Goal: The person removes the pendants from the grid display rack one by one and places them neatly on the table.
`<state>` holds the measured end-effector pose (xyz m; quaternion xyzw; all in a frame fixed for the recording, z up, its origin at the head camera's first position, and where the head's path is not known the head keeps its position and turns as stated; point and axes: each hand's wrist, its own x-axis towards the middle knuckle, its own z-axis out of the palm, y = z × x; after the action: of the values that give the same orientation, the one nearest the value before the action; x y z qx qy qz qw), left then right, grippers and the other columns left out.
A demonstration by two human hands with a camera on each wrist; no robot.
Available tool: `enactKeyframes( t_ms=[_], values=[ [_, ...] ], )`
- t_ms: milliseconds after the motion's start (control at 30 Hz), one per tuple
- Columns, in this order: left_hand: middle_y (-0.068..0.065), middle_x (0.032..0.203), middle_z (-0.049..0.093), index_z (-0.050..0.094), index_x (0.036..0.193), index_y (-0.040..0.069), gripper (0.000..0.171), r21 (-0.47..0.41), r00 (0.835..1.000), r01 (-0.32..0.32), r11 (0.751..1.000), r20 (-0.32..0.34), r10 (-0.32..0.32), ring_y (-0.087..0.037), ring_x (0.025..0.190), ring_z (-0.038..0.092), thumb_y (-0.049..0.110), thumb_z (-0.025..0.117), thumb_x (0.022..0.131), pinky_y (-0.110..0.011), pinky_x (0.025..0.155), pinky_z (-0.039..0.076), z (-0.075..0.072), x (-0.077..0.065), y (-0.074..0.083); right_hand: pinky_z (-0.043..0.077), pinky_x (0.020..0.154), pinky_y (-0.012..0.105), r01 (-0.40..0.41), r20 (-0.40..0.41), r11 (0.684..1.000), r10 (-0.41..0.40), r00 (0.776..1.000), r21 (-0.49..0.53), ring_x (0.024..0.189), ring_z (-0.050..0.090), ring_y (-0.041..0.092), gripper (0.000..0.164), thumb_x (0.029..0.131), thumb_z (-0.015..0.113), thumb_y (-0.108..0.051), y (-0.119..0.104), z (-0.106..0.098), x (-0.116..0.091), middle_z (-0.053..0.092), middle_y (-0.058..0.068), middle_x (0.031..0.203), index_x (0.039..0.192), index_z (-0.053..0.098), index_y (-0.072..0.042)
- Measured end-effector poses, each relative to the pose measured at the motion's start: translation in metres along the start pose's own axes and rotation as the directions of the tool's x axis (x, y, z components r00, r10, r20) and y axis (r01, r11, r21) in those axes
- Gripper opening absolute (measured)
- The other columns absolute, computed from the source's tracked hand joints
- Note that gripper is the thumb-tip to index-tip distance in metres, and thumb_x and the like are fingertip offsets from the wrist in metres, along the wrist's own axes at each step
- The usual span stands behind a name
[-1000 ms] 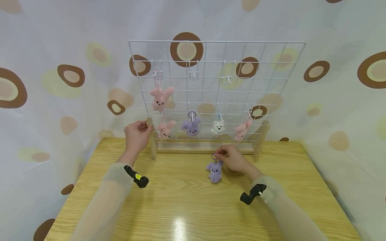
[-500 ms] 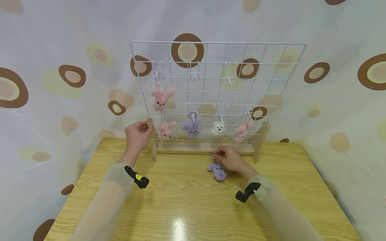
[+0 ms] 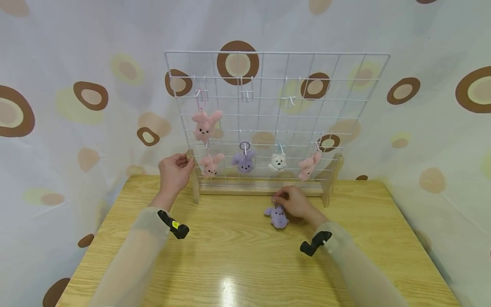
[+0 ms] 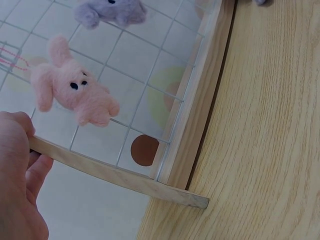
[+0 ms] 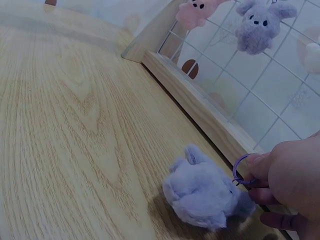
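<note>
My right hand (image 3: 296, 202) pinches the purple ring (image 5: 239, 170) of a purple plush keychain (image 3: 278, 216), just in front of the rack's base. The plush hangs low, at or just over the tabletop; I cannot tell if it touches. At the rack's left end, my left hand (image 3: 174, 170) pinches the top of the wooden side post (image 4: 120, 180) between thumb and fingers. On the white wire grid (image 3: 268, 115) hang pink plush keychains, one higher (image 3: 205, 125) and one lower (image 4: 75, 87), a purple plush (image 3: 244, 162), a white plush (image 3: 278, 162) and another pink plush (image 3: 307, 167).
White hooks, one at upper centre (image 3: 247, 95) and one at upper right (image 3: 290, 101), project from the grid with nothing on them. The wooden base bar (image 3: 261, 188) joins both side posts on the table (image 3: 215, 256). A patterned cloth (image 3: 422, 136) stands behind.
The purple plush in my right hand has tipped and shifted slightly right, with its ring still pinched. My left hand stays on the post.
</note>
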<state>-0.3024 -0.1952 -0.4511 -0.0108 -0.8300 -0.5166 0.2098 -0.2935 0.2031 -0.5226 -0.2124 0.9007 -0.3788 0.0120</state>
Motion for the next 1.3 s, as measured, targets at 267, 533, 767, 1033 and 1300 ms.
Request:
enactKeyframes(
  t_ms=[267,533,767,1033,1300],
  values=[
    [-0.022,0.106,0.077,0.077,0.115,-0.006,0.025,0.002,1.0,0.0,1.0,0.008,0.0,-0.03,0.101,0.076,0.015,0.071,0.101,-0.035,0.083,0.064,0.0,0.0,0.0,0.055,0.073,0.035,-0.016,0.002,1.0,0.016,1.0,-0.001,0.079,0.064,0.017,0.008,0.1,0.073,-0.005,0.002,-0.003,-0.002,0.073,0.005,0.089,0.1,0.077,0.001],
    [-0.022,0.106,0.076,0.076,0.115,-0.006,0.025,-0.011,1.0,0.007,1.0,0.006,-0.007,-0.03,0.1,0.076,0.014,0.071,0.101,-0.033,0.082,0.063,0.001,-0.001,0.001,0.056,0.078,0.038,-0.023,0.021,0.998,0.021,1.0,0.057,0.086,0.066,0.022,0.014,0.102,0.07,-0.003,-0.001,-0.011,-0.006,0.074,0.01,0.096,0.111,0.074,0.007],
    [-0.021,0.105,0.077,0.077,0.114,-0.006,0.024,-0.009,1.0,0.002,1.0,-0.003,-0.002,-0.03,0.1,0.076,0.013,0.071,0.1,-0.035,0.083,0.064,0.0,-0.001,0.004,0.057,0.079,0.033,0.028,0.103,0.992,-0.041,0.994,0.122,0.091,0.069,0.022,0.02,0.103,0.069,-0.007,-0.016,-0.024,-0.01,0.074,0.009,0.103,0.116,0.072,0.009],
    [-0.022,0.107,0.076,0.076,0.116,-0.007,0.026,0.0,1.0,0.012,1.0,0.001,-0.012,-0.031,0.102,0.076,0.013,0.07,0.101,-0.033,0.084,0.063,-0.001,-0.002,0.005,0.062,0.081,0.049,-0.02,0.24,0.971,-0.039,0.97,0.236,0.095,0.07,0.043,0.026,0.107,0.065,-0.011,-0.046,-0.039,-0.017,0.072,0.021,0.107,0.123,0.067,0.009],
    [-0.023,0.107,0.076,0.076,0.116,-0.007,0.026,-0.005,1.0,0.016,1.0,0.009,-0.016,-0.032,0.101,0.076,0.013,0.07,0.101,-0.036,0.084,0.063,-0.001,-0.001,0.006,0.062,0.078,0.046,0.048,0.296,0.967,-0.123,0.947,0.249,0.09,0.072,0.036,0.025,0.108,0.064,-0.012,-0.076,-0.061,-0.018,0.074,0.007,0.1,0.125,0.068,0.006]
  ],
)
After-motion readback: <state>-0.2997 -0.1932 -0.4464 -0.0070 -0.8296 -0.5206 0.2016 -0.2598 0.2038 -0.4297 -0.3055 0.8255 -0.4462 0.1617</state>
